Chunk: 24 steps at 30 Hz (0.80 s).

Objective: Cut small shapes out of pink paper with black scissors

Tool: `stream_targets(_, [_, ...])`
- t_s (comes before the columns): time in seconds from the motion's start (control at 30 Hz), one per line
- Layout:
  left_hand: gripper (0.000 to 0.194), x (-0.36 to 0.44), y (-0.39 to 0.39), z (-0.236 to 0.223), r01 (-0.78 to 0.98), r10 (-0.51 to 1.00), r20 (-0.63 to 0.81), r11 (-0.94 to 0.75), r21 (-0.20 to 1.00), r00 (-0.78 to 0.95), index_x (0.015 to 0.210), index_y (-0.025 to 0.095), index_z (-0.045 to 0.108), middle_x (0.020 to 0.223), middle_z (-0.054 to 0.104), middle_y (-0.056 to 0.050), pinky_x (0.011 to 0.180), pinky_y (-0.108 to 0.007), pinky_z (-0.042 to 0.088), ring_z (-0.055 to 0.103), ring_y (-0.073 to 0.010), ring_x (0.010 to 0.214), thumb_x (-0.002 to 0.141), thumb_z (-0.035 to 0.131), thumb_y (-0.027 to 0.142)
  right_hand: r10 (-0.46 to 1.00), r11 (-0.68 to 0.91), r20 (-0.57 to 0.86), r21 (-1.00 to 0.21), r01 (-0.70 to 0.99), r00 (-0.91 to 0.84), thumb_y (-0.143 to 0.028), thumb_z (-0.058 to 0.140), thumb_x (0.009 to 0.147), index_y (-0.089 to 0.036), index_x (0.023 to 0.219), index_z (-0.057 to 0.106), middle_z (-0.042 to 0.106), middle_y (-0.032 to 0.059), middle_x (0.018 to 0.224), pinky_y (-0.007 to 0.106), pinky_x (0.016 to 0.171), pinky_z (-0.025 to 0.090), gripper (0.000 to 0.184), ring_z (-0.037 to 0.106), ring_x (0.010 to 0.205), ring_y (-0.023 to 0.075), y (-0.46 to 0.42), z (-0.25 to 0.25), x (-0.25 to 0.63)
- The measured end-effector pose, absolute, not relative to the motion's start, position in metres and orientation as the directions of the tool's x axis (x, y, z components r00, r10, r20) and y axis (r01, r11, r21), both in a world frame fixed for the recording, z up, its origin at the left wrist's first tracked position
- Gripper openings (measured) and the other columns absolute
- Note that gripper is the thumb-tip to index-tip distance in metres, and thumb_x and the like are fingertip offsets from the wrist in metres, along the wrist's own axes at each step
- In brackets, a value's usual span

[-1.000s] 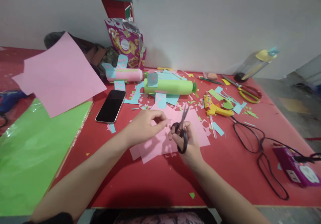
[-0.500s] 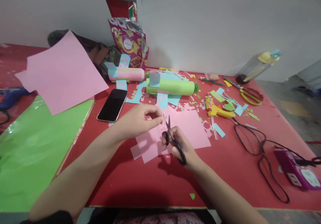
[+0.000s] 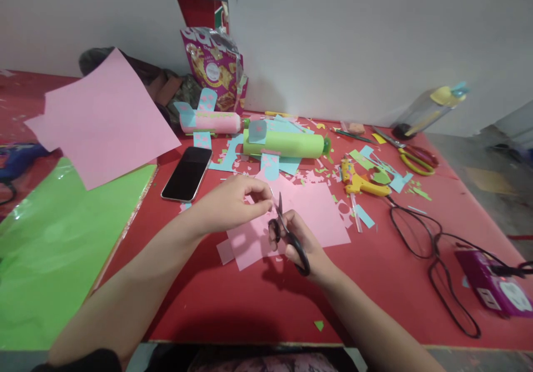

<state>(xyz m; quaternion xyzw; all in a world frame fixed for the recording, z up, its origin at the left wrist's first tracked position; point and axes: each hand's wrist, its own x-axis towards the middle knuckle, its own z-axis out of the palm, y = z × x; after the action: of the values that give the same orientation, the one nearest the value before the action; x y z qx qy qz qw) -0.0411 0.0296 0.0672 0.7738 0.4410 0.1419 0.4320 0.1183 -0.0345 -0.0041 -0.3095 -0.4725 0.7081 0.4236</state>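
Note:
Black-handled scissors (image 3: 296,247) are in my right hand (image 3: 306,236), with fingers through the loops and the blades pointing away from me. My left hand (image 3: 239,200) pinches a small piece of pink paper (image 3: 274,205) at the blades, mostly hidden by the fingertips. Below both hands lie pink paper sheets (image 3: 318,211) on the red table. Beyond them rests a green paper-covered tube (image 3: 291,144) with light blue fins. A pink tube (image 3: 214,122) with blue fins lies to its left.
A phone (image 3: 187,173) lies left of my hands. To the right are a yellow glue gun (image 3: 360,182), its black cord, a purple box (image 3: 493,280) and other scissors (image 3: 412,158). A snack bag (image 3: 214,69) stands at the back. Green sheeting (image 3: 62,261) covers the left side.
My left hand has shifted slightly right, its fingertips closer to the scissor blades. The right hand with the scissors has barely moved.

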Motion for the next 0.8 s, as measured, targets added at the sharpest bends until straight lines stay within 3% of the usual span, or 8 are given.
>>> stream_targets(0.8, [0.015,-0.0423,0.0308,0.0648,0.589,0.811,-0.17,-0.246,0.77,0.56,0.064,0.017,0.055,0.069,0.061,0.002,0.065,-0.021,0.04,0.055,-0.0127,0.069,0.072,0.046,0.024,0.899,-0.212,-0.066,-0.931,-0.298,-0.432,-0.047,0.062,0.065,-0.023,0.074,0.038,0.042,-0.0033,0.068,0.025,0.051,0.034,0.034,0.039,0.055,0.0101,-0.0341,-0.004,0.1173])
